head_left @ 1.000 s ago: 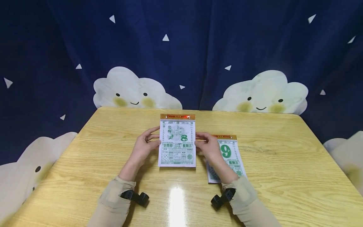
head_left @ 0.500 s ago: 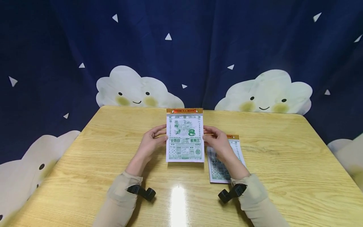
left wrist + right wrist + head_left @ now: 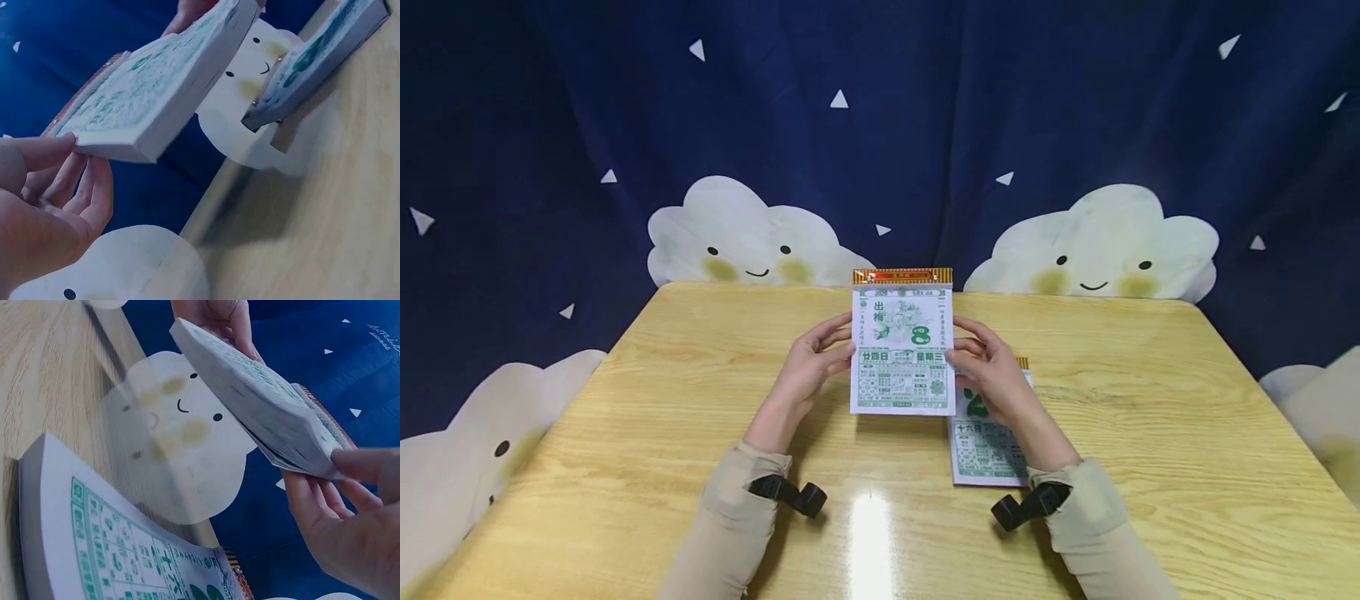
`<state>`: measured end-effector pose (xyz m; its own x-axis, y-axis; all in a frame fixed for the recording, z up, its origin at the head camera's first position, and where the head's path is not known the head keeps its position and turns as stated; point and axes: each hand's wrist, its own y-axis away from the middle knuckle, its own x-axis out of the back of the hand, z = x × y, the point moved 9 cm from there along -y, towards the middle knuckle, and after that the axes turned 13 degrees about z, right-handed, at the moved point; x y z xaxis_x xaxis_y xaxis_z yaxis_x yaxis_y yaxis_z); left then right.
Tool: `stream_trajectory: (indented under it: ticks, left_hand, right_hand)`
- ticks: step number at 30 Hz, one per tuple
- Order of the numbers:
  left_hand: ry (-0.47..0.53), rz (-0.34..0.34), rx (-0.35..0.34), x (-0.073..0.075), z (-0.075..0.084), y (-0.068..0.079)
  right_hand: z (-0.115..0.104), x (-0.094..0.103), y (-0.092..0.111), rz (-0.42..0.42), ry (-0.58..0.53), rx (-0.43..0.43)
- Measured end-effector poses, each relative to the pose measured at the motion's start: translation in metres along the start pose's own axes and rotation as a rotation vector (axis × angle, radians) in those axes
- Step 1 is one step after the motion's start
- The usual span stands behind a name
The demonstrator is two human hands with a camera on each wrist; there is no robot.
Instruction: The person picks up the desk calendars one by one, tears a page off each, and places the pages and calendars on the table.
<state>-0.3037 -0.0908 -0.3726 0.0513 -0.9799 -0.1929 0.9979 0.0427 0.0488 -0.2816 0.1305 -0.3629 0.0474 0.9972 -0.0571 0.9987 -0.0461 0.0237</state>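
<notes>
Above the table, before a blue curtain: pinching the 8 calendar by its sides with left hand and right hand, lifting higher and farther right than a second ago, so seemingly bearing its full weight; leaving other calendar on table.

Navy cloud-print curtain behind a glossy, pale wooden table.

the held calendar is showing green print on white; the navy curtain is bearing white triangles; the surface is showing yellowish grain.
</notes>
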Motion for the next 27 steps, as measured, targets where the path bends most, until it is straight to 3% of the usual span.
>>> stream_trajectory:
  ticks: [9,16,22,27]
  left_hand:
    - [0.210,-0.138,0.000,-0.028,0.010,-0.006]
    - [0.270,-0.185,0.054,-0.035,0.005,-0.006]
    - [0.367,-0.352,0.122,-0.046,-0.002,0.003]
    - [0.412,-0.419,0.113,-0.052,-0.003,0.006]
  right_hand:
    - [-0.004,0.014,-0.005,0.078,-0.099,0.028]
    - [-0.013,0.016,-0.004,0.081,-0.155,0.052]
    - [-0.018,0.017,-0.002,0.084,-0.145,0.077]
    - [-0.018,0.020,-0.003,0.097,-0.057,0.088]
